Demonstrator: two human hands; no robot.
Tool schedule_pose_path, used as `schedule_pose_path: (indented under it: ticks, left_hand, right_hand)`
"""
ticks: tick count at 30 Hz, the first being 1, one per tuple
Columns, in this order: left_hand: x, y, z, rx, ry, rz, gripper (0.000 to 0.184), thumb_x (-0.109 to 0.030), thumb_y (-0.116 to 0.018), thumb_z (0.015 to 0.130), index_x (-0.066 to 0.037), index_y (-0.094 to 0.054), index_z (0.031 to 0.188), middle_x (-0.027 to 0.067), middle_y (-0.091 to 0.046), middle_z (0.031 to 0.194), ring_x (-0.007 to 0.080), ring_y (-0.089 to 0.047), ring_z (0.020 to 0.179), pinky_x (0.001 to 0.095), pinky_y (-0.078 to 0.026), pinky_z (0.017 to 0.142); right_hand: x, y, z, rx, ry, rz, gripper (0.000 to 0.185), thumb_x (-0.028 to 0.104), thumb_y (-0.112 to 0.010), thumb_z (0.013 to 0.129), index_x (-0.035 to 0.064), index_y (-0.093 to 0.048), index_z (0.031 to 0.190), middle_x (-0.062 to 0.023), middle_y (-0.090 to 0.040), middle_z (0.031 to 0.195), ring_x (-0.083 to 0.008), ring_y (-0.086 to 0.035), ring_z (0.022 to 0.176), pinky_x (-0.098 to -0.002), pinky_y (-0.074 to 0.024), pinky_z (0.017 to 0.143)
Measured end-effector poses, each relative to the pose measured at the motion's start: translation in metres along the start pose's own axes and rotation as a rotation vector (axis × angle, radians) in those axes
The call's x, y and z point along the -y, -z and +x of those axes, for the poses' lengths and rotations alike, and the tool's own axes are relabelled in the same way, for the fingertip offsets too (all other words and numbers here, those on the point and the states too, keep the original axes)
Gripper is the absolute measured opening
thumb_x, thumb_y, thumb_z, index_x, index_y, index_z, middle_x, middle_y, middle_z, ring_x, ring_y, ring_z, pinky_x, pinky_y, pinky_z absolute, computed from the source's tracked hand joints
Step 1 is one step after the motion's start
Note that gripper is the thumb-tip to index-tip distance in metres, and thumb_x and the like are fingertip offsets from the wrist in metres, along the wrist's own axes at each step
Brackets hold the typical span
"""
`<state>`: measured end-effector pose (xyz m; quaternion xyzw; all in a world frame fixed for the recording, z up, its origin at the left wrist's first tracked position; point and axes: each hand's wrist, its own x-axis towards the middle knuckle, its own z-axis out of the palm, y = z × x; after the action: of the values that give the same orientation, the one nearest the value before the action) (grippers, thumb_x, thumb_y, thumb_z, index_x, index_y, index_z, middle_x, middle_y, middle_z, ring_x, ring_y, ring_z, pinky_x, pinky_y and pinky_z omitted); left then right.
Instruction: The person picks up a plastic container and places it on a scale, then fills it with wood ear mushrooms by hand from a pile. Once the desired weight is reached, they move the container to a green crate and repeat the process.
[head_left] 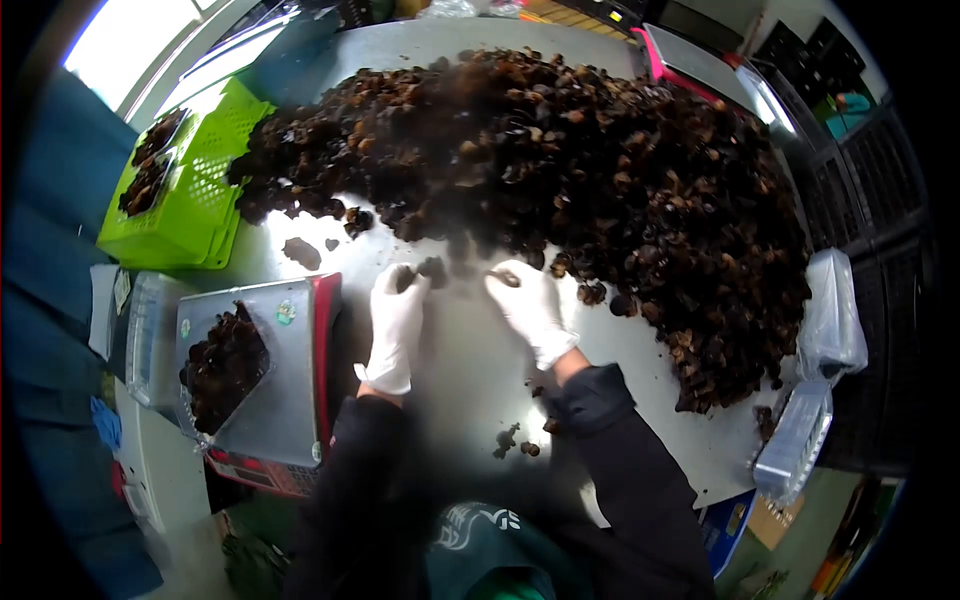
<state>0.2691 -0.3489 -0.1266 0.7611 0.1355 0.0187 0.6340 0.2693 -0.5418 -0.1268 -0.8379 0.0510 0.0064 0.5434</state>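
My left hand (pixel 398 318), in a white glove, is closed over the bare metal in front of a heap, with a dark piece of wood ear mushroom (pixel 405 281) between thumb and fingers. My right hand (pixel 530 308), gloved too, pinches another small dark piece (pixel 507 280) at the heap's near edge. Beyond both hands spreads the big heap of brown-black wood ear mushrooms (pixel 620 180). Left of my left hand, a clear plastic tray of mushrooms (pixel 228 370) rests on a red-edged scale (pixel 300 400). A blurred smudge covers the middle of the view.
A lime green basket (pixel 215 150) at the far left bears filled trays (pixel 150 185). Empty clear trays are stacked at the left (pixel 150 330) and right (pixel 830 320) edges. A second scale (pixel 690 65) stands at the back right. Loose scraps (pixel 530 449) lie near my right sleeve.
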Motion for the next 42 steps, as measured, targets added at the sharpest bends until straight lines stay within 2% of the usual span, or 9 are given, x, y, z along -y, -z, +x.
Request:
schedule_pose_path:
  ticks: [3, 11, 15, 17, 21, 26, 31, 37, 42]
  left_hand:
    - [-0.028, 0.011, -0.036, 0.180, 0.077, -0.374, 0.009, -0.010, -0.060, 0.098, -0.004, -0.065, 0.104, 0.0021, -0.070, 0.100, 0.0062, -0.056, 0.082, 0.0224, -0.043, 0.073]
    - [-0.067, 0.067, -0.095, 0.065, -0.055, -0.357, 0.011, -0.013, -0.065, 0.101, -0.003, -0.062, 0.106, -0.0007, -0.068, 0.100, 0.0054, -0.060, 0.094, 0.0227, -0.047, 0.083]
    - [-0.096, 0.145, -0.114, -0.412, -0.433, 0.189, 0.014, 0.003, -0.067, 0.088, 0.000, -0.064, 0.102, 0.0128, -0.067, 0.093, 0.0221, -0.068, 0.085, 0.0312, -0.053, 0.081]
    - [-0.099, 0.195, -0.116, -0.600, -0.565, 0.404, 0.012, 0.003, -0.068, 0.090, 0.000, -0.064, 0.101, 0.0076, -0.064, 0.089, 0.0124, -0.060, 0.081, 0.0277, -0.050, 0.075]
    - [-0.074, 0.281, -0.113, -0.784, -0.599, 0.731, 0.017, 0.006, -0.067, 0.087, -0.001, -0.063, 0.102, 0.0102, -0.063, 0.094, 0.0237, -0.062, 0.082, 0.0325, -0.051, 0.075]
    - [-0.040, 0.324, -0.117, -0.389, -0.521, 0.739, 0.040, -0.003, -0.072, 0.080, -0.002, -0.058, 0.117, 0.0179, -0.061, 0.120, 0.0383, -0.059, 0.111, 0.0427, -0.048, 0.098]
    - [-0.051, 0.327, -0.129, -0.309, -0.280, 0.318, 0.054, -0.001, -0.065, 0.092, -0.001, -0.049, 0.144, 0.0145, -0.059, 0.135, 0.0246, -0.055, 0.127, 0.0337, -0.043, 0.107]
    - [-0.039, 0.330, -0.131, -0.326, -0.363, 0.610, 0.052, -0.017, -0.063, 0.100, -0.002, -0.046, 0.147, 0.0148, -0.048, 0.149, 0.0299, -0.044, 0.139, 0.0400, -0.032, 0.117]
    - [-0.034, 0.324, -0.130, -0.453, -0.343, 0.614, 0.049, -0.026, -0.059, 0.104, -0.003, -0.047, 0.146, 0.0142, -0.048, 0.149, 0.0296, -0.043, 0.140, 0.0410, -0.030, 0.118]
  right_hand:
    - [0.024, 0.023, -0.013, 0.153, -0.169, 0.452, 0.019, 0.020, -0.068, 0.096, 0.0032, -0.072, 0.103, 0.0009, -0.071, 0.089, -0.0060, -0.063, 0.075, -0.0224, -0.0470, 0.065]
    - [0.122, -0.001, -0.048, 0.419, -0.123, 0.534, 0.024, 0.014, -0.064, 0.097, 0.0063, -0.069, 0.119, 0.0024, -0.069, 0.093, -0.0050, -0.060, 0.080, -0.0196, -0.0404, 0.066]
    - [0.178, -0.060, -0.053, 0.548, 0.058, 0.524, 0.023, 0.010, -0.062, 0.096, 0.0032, -0.069, 0.117, 0.0003, -0.067, 0.094, -0.0069, -0.060, 0.083, -0.0211, -0.0470, 0.075]
    - [0.207, -0.092, -0.055, 0.574, 0.147, 0.433, 0.021, 0.011, -0.064, 0.094, 0.0010, -0.069, 0.112, -0.0023, -0.069, 0.096, -0.0097, -0.061, 0.090, -0.0250, -0.0491, 0.083]
    - [0.221, -0.180, -0.054, 0.432, 0.401, 0.342, 0.023, 0.017, -0.067, 0.092, -0.0009, -0.067, 0.107, -0.0149, -0.067, 0.103, -0.0289, -0.063, 0.101, -0.0372, -0.0486, 0.092]
    - [0.204, -0.230, -0.062, 0.320, 0.905, -0.195, 0.032, 0.029, -0.065, 0.093, 0.0040, -0.065, 0.112, -0.0185, -0.061, 0.118, -0.0377, -0.055, 0.109, -0.0492, -0.0446, 0.093]
    - [0.203, -0.214, -0.070, 0.188, 1.092, -0.235, 0.041, 0.025, -0.060, 0.097, -0.0022, -0.060, 0.127, -0.0245, -0.058, 0.131, -0.0406, -0.051, 0.128, -0.0501, -0.0384, 0.106]
    - [0.152, -0.145, -0.032, 0.037, 0.743, -0.062, 0.026, 0.016, -0.063, 0.095, 0.0011, -0.067, 0.116, -0.0183, -0.067, 0.114, -0.0372, -0.060, 0.111, -0.0453, -0.0456, 0.099]
    - [0.049, -0.073, -0.002, -0.230, 0.448, -0.465, 0.018, 0.017, -0.070, 0.089, 0.0067, -0.068, 0.104, -0.0120, -0.067, 0.104, -0.0319, -0.063, 0.098, -0.0407, -0.0503, 0.089]
